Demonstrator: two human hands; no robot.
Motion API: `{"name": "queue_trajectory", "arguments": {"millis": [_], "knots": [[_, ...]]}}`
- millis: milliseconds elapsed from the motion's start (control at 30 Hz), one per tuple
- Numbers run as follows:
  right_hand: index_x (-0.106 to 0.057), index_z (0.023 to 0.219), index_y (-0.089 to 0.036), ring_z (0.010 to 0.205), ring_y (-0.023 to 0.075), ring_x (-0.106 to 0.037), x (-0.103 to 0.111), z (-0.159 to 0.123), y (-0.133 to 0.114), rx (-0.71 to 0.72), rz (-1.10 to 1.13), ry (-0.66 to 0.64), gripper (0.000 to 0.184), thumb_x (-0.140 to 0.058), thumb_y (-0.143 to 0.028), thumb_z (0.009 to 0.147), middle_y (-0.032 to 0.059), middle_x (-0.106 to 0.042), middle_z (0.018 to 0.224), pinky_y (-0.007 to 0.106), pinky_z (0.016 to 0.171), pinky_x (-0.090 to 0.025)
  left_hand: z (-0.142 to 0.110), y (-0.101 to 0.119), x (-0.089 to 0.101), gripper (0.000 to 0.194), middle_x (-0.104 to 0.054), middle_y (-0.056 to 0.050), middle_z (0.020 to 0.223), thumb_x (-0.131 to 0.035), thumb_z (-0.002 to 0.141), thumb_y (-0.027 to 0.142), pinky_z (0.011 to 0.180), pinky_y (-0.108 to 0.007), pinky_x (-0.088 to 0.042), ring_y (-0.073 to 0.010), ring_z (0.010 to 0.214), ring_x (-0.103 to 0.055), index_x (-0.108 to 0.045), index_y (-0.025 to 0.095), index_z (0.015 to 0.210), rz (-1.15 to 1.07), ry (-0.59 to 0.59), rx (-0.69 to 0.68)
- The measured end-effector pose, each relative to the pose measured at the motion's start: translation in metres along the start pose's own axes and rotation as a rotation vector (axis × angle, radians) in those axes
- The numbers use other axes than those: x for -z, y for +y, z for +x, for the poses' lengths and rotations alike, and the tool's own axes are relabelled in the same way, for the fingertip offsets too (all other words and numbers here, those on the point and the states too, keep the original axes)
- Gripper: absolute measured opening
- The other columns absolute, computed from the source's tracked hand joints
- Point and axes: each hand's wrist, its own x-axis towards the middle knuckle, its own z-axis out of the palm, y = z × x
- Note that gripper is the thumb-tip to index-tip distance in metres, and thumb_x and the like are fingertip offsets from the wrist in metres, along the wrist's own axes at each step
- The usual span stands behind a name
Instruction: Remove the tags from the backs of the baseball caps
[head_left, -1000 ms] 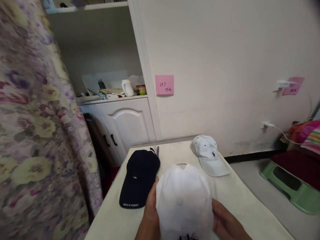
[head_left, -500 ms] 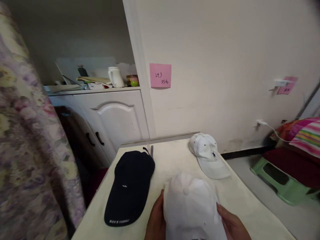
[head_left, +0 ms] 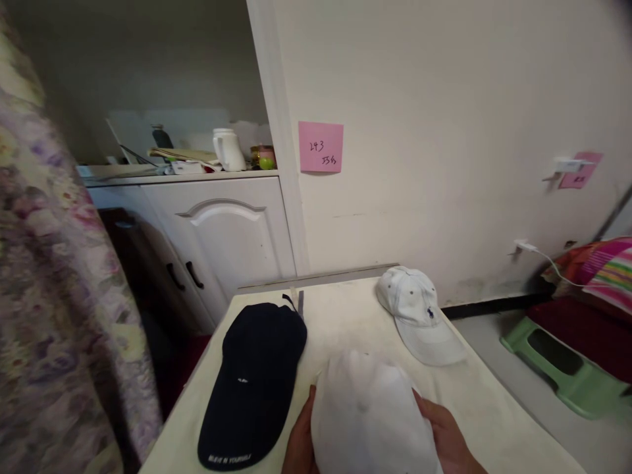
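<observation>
Between my two hands is a white baseball cap [head_left: 368, 415], crown up, at the near side of the table; its front runs out of view at the bottom. My left hand [head_left: 299, 438] grips the cap's left side, and my right hand [head_left: 447, 431] holds its right side, with most fingers hidden behind the cloth. A navy baseball cap [head_left: 259, 375] with lettering on its brim lies to the left. Farther back on the right rests a second white cap [head_left: 417, 316] with a small dark blue logo, its brim pointing toward me.
The caps are on a cream-covered table [head_left: 340, 316] against the wall. A floral curtain [head_left: 64, 283] hangs at left, beside a white cabinet [head_left: 232, 230] bearing a white jug [head_left: 228, 150]. At right stands a green stool [head_left: 557, 375]; a pink note [head_left: 320, 147] is on the wall.
The held cap has shifted slightly left and its crown has turned a little, so less of its front shows. Both hands move with it. The whole view has shifted slightly.
</observation>
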Motion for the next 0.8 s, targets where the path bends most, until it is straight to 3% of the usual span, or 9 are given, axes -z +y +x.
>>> {"name": "queue_trajectory", "arguments": {"millis": [100, 267, 400, 600, 700, 800], "knots": [[-0.08, 0.106, -0.013, 0.098, 0.0397, -0.074, -0.005, -0.002, -0.004, 0.066, -0.042, 0.037, 0.057, -0.07, -0.06, 0.075, 0.0137, -0.083, 0.09, 0.053, 0.095, -0.052, -0.001, -0.001, -0.006, 0.054, -0.08, -0.011, 0.109, -0.072, 0.084, 0.048, 0.101, -0.043, -0.052, -0.0353, 0.122, -0.065, -0.067, 0.022, 0.131, 0.007, 0.069, 0.008], [-0.079, 0.112, -0.014, 0.099, 0.0382, -0.074, -0.01, -0.001, -0.008, 0.112, -0.076, 0.056, 0.06, -0.064, -0.063, 0.081, 0.0123, -0.083, 0.092, 0.049, 0.094, -0.053, -0.007, 0.004, -0.009, 0.056, -0.081, -0.008, 0.109, -0.069, 0.086, 0.048, 0.105, -0.04, -0.05, -0.0333, 0.121, -0.066, -0.064, 0.022, 0.136, 0.027, -0.013, -0.024], [-0.077, 0.117, -0.014, 0.096, 0.0363, -0.075, -0.001, 0.005, -0.005, 0.088, 0.046, 0.024, 0.059, -0.056, -0.062, 0.089, 0.0122, -0.083, 0.098, 0.049, 0.093, -0.054, -0.007, -0.002, -0.01, 0.051, -0.08, -0.008, 0.111, -0.066, 0.091, 0.044, 0.113, -0.04, -0.043, -0.0314, 0.123, -0.065, -0.064, 0.021, 0.137, -0.012, -0.023, -0.023], [-0.075, 0.12, -0.014, 0.09, 0.035, -0.076, 0.009, 0.015, 0.001, 0.027, 0.25, 0.023, 0.048, -0.066, -0.049, 0.088, 0.0103, -0.084, 0.09, 0.049, 0.094, -0.054, -0.008, -0.01, -0.005, 0.061, -0.072, -0.009, 0.129, -0.055, 0.096, 0.051, 0.119, -0.045, -0.034, -0.0332, 0.133, -0.056, -0.051, 0.021, 0.149, -0.078, -0.126, -0.016], [-0.075, 0.118, -0.013, 0.092, 0.0355, -0.076, 0.002, 0.013, -0.002, 0.006, 0.267, 0.046, 0.048, -0.067, -0.049, 0.088, 0.0114, -0.084, 0.094, 0.049, 0.093, -0.054, -0.009, -0.007, -0.001, 0.06, -0.072, -0.007, 0.129, -0.058, 0.095, 0.05, 0.117, -0.044, -0.038, -0.0324, 0.134, -0.055, -0.05, 0.024, 0.149, -0.04, -0.011, -0.043], [-0.077, 0.114, -0.013, 0.095, 0.0353, -0.076, -0.006, 0.01, -0.006, 0.001, 0.281, 0.046, 0.045, -0.065, -0.048, 0.089, 0.0121, -0.083, 0.1, 0.047, 0.094, -0.054, -0.007, -0.005, 0.005, 0.059, -0.07, -0.008, 0.132, -0.062, 0.093, 0.046, 0.117, -0.046, -0.038, -0.0336, 0.139, -0.05, -0.054, 0.023, 0.146, 0.03, 0.191, -0.114]]}}
